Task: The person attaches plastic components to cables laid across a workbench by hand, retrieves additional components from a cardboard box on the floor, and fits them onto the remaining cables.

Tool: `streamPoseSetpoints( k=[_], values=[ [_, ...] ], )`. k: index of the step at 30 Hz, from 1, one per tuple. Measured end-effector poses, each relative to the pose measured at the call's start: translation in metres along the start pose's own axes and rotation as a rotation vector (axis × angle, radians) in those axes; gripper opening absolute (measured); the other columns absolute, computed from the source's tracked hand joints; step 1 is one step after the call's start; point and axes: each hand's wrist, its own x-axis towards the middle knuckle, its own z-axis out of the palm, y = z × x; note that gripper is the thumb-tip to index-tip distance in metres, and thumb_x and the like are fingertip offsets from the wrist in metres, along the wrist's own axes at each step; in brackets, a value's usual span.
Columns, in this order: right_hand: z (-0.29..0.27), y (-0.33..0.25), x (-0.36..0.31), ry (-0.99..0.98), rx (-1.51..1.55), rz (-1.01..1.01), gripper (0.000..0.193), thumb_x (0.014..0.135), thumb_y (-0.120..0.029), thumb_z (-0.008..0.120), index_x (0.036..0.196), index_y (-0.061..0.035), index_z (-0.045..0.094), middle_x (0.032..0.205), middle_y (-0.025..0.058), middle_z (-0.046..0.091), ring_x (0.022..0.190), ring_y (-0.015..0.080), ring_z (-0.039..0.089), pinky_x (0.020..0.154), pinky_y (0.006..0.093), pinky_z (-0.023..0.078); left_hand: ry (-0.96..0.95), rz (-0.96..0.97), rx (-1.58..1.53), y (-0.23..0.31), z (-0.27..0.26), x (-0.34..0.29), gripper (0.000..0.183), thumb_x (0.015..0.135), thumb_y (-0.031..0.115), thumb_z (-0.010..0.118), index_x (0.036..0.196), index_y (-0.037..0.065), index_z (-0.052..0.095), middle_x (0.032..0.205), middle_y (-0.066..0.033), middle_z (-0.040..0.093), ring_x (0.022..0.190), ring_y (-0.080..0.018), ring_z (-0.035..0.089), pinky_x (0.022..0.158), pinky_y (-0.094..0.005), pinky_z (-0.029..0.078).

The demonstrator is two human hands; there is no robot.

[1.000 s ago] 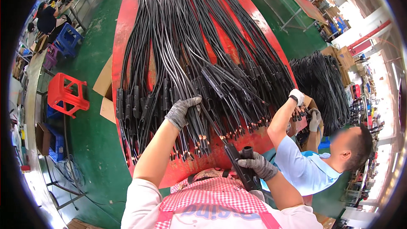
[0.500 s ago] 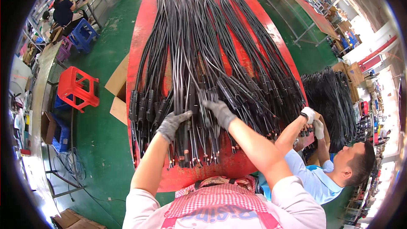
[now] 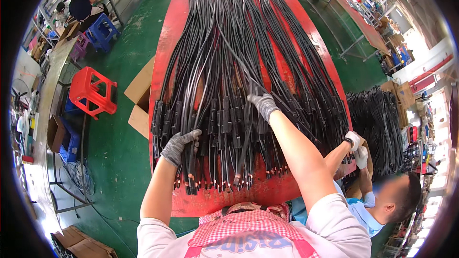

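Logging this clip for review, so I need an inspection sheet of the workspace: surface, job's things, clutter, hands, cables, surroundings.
Surface: long red table, mostly covered.
Job's things: black cables laid lengthwise, connector ends lined up near the person.
Clutter: nothing seen on the table besides cables.
Hands: left hand, grey glove, grips a few cables near their ends; right hand, grey glove, lifts one cable off the pile. A co-worker's white-gloved hands are at the table's right edge.
Cables: bare copper tips at the near end; a second black bundle lies right of the table.
Surroundings: green floor, red stool, blue stool, cardboard boxes, side benches.
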Motion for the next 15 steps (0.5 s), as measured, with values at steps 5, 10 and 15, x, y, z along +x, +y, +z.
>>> streamPoseSetpoints(
  k=[5,10,15],
  values=[
    [0.021,0.002,-0.051,-0.207,-0.111,-0.273,0.059,0.065,-0.041,0.071,0.108,-0.0026,0.056,0.103,0.0157,0.059,0.098,0.0257,0.055,0.089,0.0349,0.039,-0.139,-0.043,-0.155,-0.009,0.016,0.006,0.024,0.074,0.021,0.069,0.091,0.005,0.062,0.067,-0.0019,0.059,0.055,-0.0116,0.057,0.051,-0.0233,0.048],
    [0.005,-0.02,-0.115,-0.241,0.136,-0.179,0.052,0.075,-0.043,0.062,0.105,-0.002,0.048,0.079,0.0092,0.058,0.063,0.0175,0.055,0.059,0.0298,0.047,-0.206,-0.1,-0.273,-0.014,0.015,0.009,0.029,0.075,0.023,0.067,0.097,0.004,0.061,0.072,-0.0016,0.061,0.06,-0.0112,0.059,0.054,-0.0235,0.05],
    [-0.041,0.01,-0.191,-0.727,0.587,-0.089,0.057,0.08,-0.061,0.041,0.096,-0.0063,0.046,0.063,0.0065,0.054,0.05,0.0137,0.054,0.046,0.0266,0.046,-0.124,-0.067,-0.177,-0.029,0.024,0.012,0.024,0.077,0.02,0.066,0.095,0.005,0.063,0.072,-0.0001,0.061,0.057,-0.0086,0.056,0.051,-0.0215,0.046]
  ],
)
